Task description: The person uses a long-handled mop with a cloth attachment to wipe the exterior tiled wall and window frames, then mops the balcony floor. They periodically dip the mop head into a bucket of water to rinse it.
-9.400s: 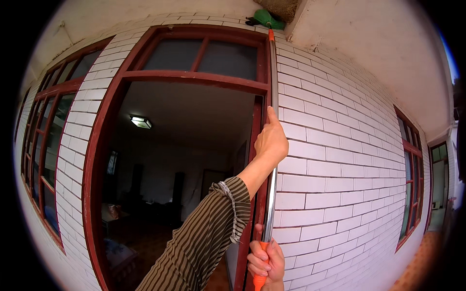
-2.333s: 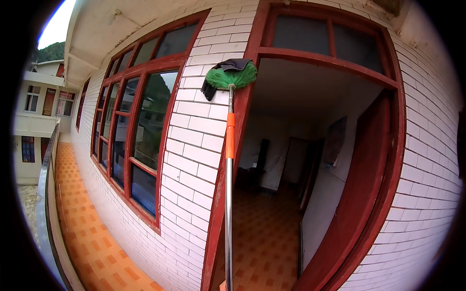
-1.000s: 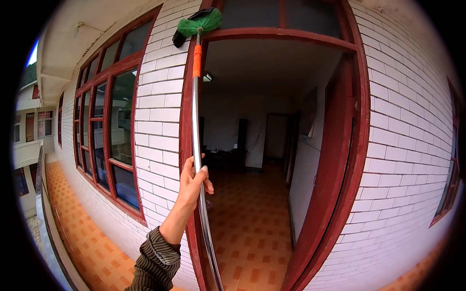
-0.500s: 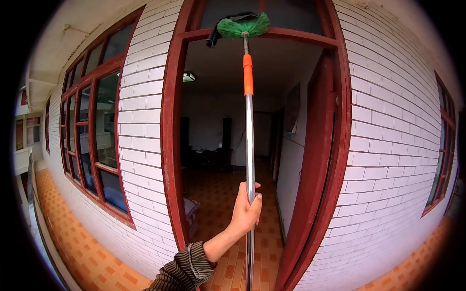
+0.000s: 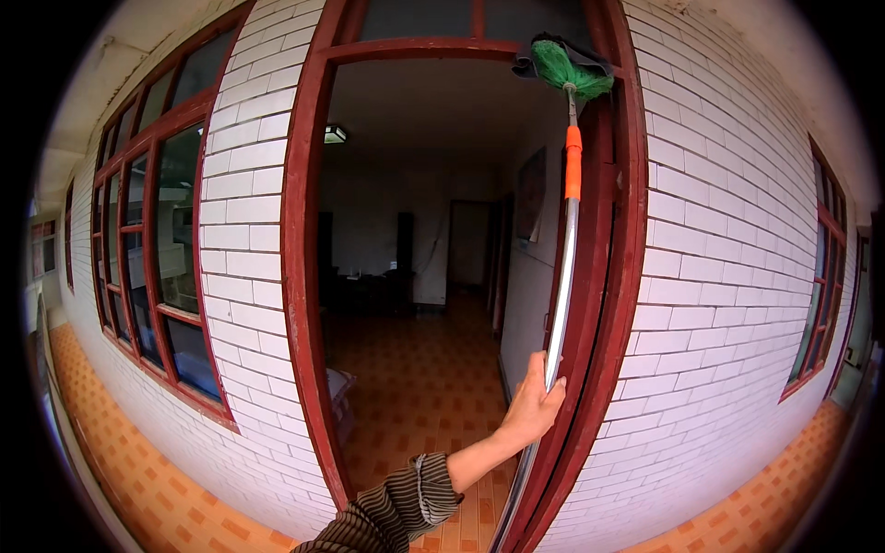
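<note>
My left hand (image 5: 533,404) is closed round the silver pole of a long-handled brush (image 5: 568,249), with the thumb across the near side. The pole leans up to the right and runs down out of the picture. Near its top is an orange sleeve (image 5: 573,164), and above that a green bristle head. A dark cloth (image 5: 595,63) is draped over the bristles. The head is at the upper right corner of a red door frame (image 5: 297,267), overlapping the crossbar; whether it touches cannot be told. My right hand is out of view.
A red door (image 5: 583,304) stands open inward on the right. White tiled walls (image 5: 710,240) flank the doorway, with red-framed windows (image 5: 180,221) at left and right. Inside are an orange tiled floor (image 5: 415,369), dark furniture (image 5: 373,288) and a ceiling lamp (image 5: 335,135).
The brush head has moved right along the crossbar to the frame's corner. My left hand has gone right and slightly down with the pole, which now tilts. The view has shifted slightly right.
</note>
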The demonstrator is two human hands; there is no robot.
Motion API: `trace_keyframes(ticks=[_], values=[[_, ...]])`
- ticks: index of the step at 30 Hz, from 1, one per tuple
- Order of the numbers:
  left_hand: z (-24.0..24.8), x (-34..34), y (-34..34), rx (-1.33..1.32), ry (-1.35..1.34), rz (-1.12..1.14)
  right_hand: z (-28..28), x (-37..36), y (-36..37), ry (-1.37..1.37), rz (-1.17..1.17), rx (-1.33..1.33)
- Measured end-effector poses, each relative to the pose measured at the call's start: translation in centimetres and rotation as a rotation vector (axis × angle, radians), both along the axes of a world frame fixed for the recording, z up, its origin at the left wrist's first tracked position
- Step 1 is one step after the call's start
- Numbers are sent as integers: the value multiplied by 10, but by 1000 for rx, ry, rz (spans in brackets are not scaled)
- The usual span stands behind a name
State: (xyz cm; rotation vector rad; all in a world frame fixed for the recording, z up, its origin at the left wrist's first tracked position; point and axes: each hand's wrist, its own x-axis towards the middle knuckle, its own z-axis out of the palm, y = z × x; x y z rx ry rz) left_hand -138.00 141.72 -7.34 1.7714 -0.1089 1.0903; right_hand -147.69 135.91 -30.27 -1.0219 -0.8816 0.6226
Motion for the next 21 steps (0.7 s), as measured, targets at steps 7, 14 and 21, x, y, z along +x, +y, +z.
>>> trace_keyframes(ticks=[7, 14, 21], values=[[-1, -69, 43, -85, 28, 113, -72, -5, -4, 80, -21, -67], [-28, -105, 55, -144, -24, 270, -96, -8, -5, 112, 13, -99], [-66, -87, 64, -188, 44, 330, -75, 4, -8, 97, -6, -93]])
